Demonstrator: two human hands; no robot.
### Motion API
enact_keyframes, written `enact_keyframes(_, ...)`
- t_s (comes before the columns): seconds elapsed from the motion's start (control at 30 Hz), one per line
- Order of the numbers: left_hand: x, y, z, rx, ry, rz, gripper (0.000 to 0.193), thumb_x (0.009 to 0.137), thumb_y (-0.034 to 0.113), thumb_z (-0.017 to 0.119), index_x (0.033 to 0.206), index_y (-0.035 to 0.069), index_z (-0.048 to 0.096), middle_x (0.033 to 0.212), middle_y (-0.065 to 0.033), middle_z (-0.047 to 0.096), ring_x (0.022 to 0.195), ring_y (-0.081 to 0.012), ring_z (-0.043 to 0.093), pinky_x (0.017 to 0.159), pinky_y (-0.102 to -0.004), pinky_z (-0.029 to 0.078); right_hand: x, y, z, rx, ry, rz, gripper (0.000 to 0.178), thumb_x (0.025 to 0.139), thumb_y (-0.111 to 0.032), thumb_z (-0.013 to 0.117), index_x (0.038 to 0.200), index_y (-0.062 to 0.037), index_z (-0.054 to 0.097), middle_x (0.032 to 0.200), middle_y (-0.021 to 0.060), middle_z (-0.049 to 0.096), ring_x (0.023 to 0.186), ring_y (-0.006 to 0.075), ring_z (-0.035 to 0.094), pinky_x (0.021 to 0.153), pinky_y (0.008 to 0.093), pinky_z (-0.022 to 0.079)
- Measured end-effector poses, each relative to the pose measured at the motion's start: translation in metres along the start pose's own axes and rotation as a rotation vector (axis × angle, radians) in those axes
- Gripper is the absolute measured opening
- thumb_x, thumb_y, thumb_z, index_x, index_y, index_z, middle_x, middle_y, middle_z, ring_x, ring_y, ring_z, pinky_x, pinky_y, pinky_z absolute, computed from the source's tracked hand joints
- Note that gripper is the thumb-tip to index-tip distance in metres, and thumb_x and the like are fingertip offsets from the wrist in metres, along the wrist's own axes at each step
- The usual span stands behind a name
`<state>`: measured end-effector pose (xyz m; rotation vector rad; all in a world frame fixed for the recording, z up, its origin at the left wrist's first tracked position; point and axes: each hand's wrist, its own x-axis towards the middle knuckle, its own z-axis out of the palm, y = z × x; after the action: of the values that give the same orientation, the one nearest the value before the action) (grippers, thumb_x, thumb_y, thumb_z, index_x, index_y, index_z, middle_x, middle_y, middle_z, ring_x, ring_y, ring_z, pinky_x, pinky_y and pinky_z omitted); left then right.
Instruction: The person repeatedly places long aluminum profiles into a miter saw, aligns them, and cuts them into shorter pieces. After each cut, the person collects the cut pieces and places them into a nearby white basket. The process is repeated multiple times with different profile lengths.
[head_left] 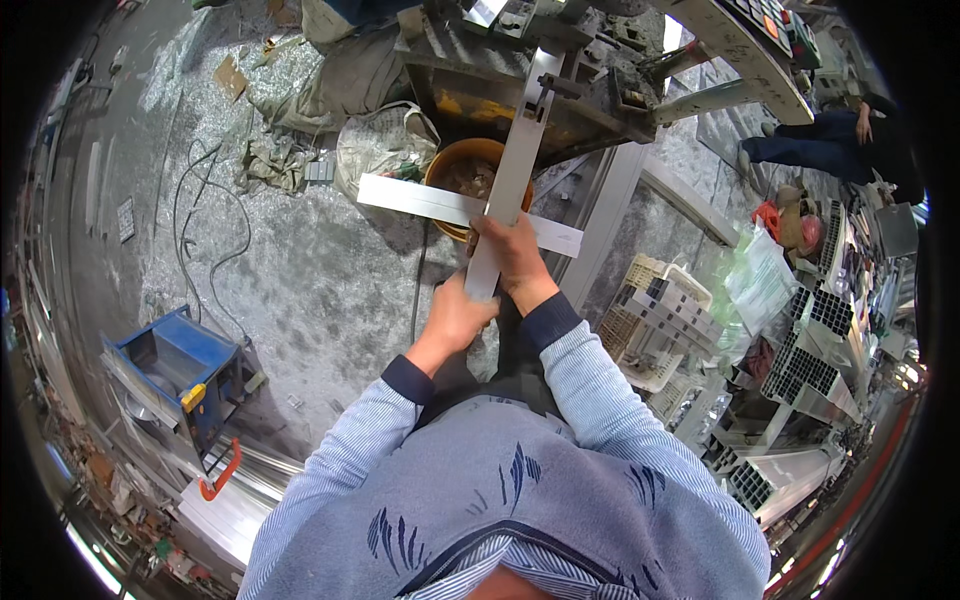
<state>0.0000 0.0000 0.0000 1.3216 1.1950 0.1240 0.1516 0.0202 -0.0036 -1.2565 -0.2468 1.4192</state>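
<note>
A long silvery metal bar (515, 165) runs away from me, its far end in among the parts of the machine (590, 85). My left hand (455, 318) is closed round its near end. A little farther up, my right hand (510, 250) wraps the same bar from the right side. A second flat metal strip (405, 196) crosses the bar just beyond my right hand, over the rim of an orange bucket (440, 170). Whether my right hand also touches that strip is hidden. Scraps lie in the bucket.
White sacks (375, 150) slump left of the bucket. A cable (245, 235) loops on the floor, near a blue-topped machine (175, 355). To the right are a plastic basket (650, 330) with metal pieces and stacked profiles (815, 350). Another person (850, 150) is at the far right.
</note>
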Motion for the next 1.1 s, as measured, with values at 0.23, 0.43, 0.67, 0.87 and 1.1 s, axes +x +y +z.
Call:
enact_keyframes(0.23,0.034,0.023,0.001,-0.142,-0.002,0.027,0.03,0.081,0.007,0.072,0.107,-0.003,0.063,0.08,-0.0086,0.07,0.059,-0.0152,0.064,0.053,-0.0318,0.05,0.027,-0.032,-0.003,0.035,0.013,-0.012,0.036,0.087,-0.016,0.077,0.112,-0.0014,0.056,0.091,0.007,0.064,0.076,0.0177,0.068,0.065,0.0333,0.057)
enact_keyframes(0.43,0.036,0.035,-0.001,-0.136,-0.003,-0.003,0.034,0.08,0.009,0.074,0.11,-0.004,0.063,0.081,-0.0082,0.07,0.06,-0.0151,0.065,0.054,-0.0316,0.05,0.037,-0.035,-0.009,0.033,0.022,0.022,0.045,0.085,-0.012,0.08,0.12,-0.002,0.054,0.089,0.0091,0.066,0.075,0.021,0.069,0.066,0.037,0.059)
enact_keyframes(0.67,0.033,0.04,-0.005,-0.155,-0.024,-0.059,0.038,0.079,0.014,0.076,0.111,-0.003,0.064,0.079,-0.0108,0.07,0.062,-0.0172,0.067,0.057,-0.0335,0.053,0.041,-0.043,-0.016,0.004,0.037,0.036,0.046,0.083,-0.015,0.081,0.119,-0.0006,0.056,0.096,0.0096,0.067,0.083,0.0217,0.07,0.072,0.0367,0.059)
enact_keyframes(0.87,0.033,0.039,-0.006,-0.194,-0.054,-0.05,0.038,0.08,0.015,0.076,0.111,-0.004,0.064,0.074,-0.0099,0.069,0.059,-0.0167,0.065,0.056,-0.0341,0.053,0.083,-0.1,-0.094,-0.488,0.426,-0.277,0.059,0.084,-0.022,0.08,0.133,0.0016,0.057,0.107,0.0109,0.072,0.095,0.0221,0.072,0.079,0.0341,0.058)
enact_keyframes(1.1,0.033,0.041,-0.003,-0.27,-0.045,-0.081,0.02,0.084,0.006,0.073,0.097,-0.002,0.061,0.067,-0.0057,0.064,0.053,-0.014,0.06,0.05,-0.0306,0.048,0.099,-0.167,-0.155,-1.357,0.686,-0.534,0.061,0.082,-0.023,0.075,0.141,-0.017,0.058,0.1,0.0116,0.072,0.092,0.0344,0.071,0.081,0.0469,0.056)
